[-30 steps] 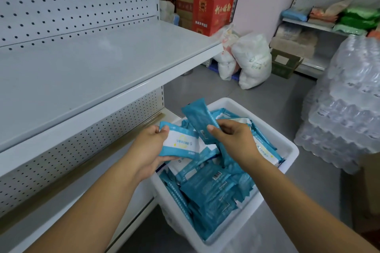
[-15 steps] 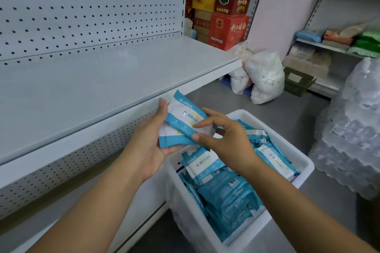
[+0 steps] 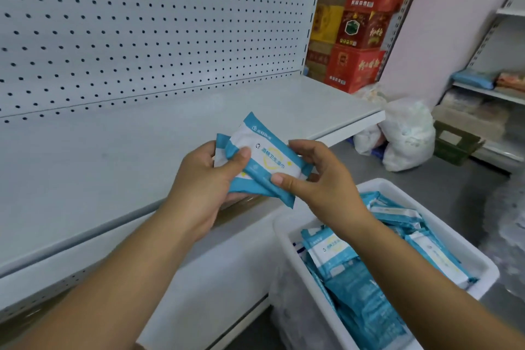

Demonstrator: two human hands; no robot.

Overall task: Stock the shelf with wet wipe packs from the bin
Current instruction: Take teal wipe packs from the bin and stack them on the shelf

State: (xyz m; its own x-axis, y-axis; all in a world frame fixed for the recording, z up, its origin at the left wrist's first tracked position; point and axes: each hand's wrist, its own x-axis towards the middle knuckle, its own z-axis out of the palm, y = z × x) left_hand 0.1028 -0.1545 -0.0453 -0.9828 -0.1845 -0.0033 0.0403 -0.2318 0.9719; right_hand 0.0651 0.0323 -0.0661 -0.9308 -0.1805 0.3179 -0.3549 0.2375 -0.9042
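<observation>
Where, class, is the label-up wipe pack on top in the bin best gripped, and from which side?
Probably pinch the label-up wipe pack across its long edges from above: it lies face-up atop the pile, and the bin walls block the sides.

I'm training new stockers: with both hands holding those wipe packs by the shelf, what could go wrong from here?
1. The left hand and right hand hold stacked wet wipe packs by their ends; the lower pack could slip out and drop.
2. The packs seem to be near the front edge of the shelf; set down there, they might tip off toward the bin.
</observation>
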